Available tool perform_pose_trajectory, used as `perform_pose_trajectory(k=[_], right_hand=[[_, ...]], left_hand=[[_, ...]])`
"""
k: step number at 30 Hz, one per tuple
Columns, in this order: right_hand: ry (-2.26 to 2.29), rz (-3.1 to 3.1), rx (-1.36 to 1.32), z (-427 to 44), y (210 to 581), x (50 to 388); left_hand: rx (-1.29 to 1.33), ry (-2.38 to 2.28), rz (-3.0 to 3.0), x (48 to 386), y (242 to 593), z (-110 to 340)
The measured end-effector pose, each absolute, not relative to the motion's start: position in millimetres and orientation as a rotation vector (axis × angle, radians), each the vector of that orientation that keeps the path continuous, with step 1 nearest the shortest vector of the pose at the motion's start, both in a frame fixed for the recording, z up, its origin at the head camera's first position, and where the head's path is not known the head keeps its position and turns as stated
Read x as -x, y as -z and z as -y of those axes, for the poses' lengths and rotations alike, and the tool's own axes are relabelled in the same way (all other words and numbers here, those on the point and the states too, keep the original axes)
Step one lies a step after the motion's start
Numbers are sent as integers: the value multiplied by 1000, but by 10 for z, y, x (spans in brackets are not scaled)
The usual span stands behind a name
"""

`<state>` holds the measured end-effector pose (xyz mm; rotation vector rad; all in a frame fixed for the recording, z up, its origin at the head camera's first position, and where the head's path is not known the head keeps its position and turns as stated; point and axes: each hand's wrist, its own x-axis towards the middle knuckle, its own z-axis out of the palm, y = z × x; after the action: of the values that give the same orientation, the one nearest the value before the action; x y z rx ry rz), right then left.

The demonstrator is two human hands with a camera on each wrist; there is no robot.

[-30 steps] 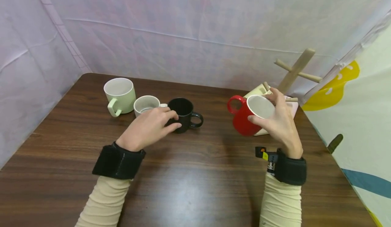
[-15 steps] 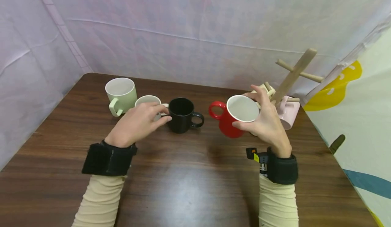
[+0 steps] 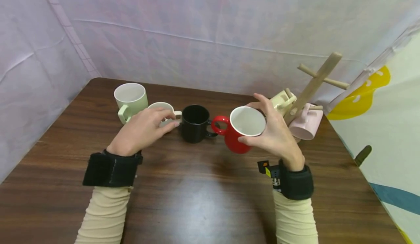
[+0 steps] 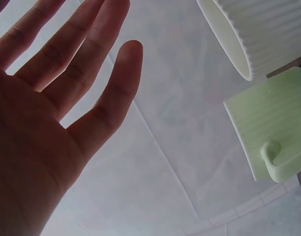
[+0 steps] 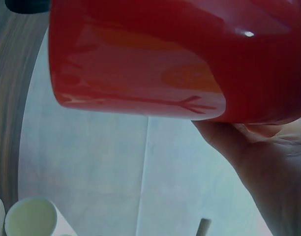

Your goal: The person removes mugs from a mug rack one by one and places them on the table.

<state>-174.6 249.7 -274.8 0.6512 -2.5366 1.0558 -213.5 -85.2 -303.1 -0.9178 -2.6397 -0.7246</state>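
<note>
My right hand [image 3: 279,138] grips the body of a red mug [image 3: 237,143] with a white inside, thumb on the near side. The mug is held above the table to the right of a black mug [image 3: 193,127], its handle toward the black mug's handle. In the right wrist view the glossy red mug [image 5: 140,59] fills the top. My left hand [image 3: 141,131] hovers with relaxed fingers in front of a white mug [image 3: 178,115], partly hiding it. The left wrist view shows that hand [image 4: 67,83] holding nothing, with the white ribbed mug [image 4: 273,34] nearby.
A pale green mug [image 3: 138,105] stands at the back left of the brown wooden table [image 3: 197,207]. At the back right stands a wooden mug tree [image 3: 310,87] bearing a cream mug [image 3: 278,103] and a pink mug [image 3: 308,125]. Fabric walls [image 3: 213,28] enclose the table.
My right hand has carried the red mug leftward from before the mug tree to beside the black mug. My left hand has drawn back left, away from the black mug.
</note>
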Motion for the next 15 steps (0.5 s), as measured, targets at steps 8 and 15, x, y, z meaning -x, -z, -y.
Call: perform_pose_trajectory(k=[8,15], right_hand=[[-1092,2493,-794,-2334,2774,1744],[-1129,2438,-905,-2192,2825,1750]], left_hand=[[947,725,2627,2101,3001,818],[1091,778,2611,2078,3007,663]])
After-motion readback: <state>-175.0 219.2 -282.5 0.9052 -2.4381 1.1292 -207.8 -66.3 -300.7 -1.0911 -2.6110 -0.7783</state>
